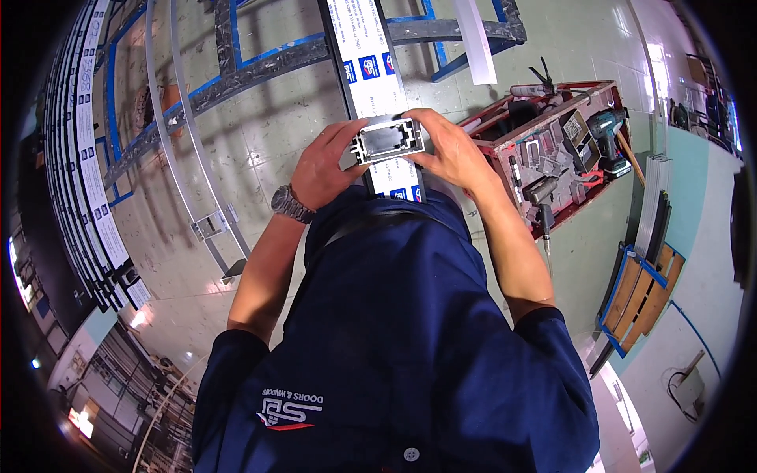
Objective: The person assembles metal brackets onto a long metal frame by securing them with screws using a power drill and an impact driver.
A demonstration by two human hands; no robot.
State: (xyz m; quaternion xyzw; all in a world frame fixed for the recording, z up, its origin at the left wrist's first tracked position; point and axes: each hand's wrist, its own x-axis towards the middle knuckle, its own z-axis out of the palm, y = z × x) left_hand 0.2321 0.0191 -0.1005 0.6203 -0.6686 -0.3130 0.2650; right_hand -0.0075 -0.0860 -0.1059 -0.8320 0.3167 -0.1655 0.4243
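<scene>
Between my two hands is a short rectangular piece of aluminium profile (419,134), its hollow, ribbed end facing up. My left hand (322,163), with a watch on the wrist, grips its left side between thumb and fingers. From the right, my right hand (453,151) pinches the opposite side. Below the piece runs a long dark profile (369,67) covered with white printed film; its near end reaches my waist. Whether the piece touches the long profile, I cannot tell.
To the right stands a red tool box (564,213) with metal blocks and a teal cordless drill (607,130). Grey-and-blue racks (276,55) support the long profile. Film-wrapped profiles (95,165) are stacked at left, near thin silver bars (189,118). A wooden pallet (646,296) lies far right.
</scene>
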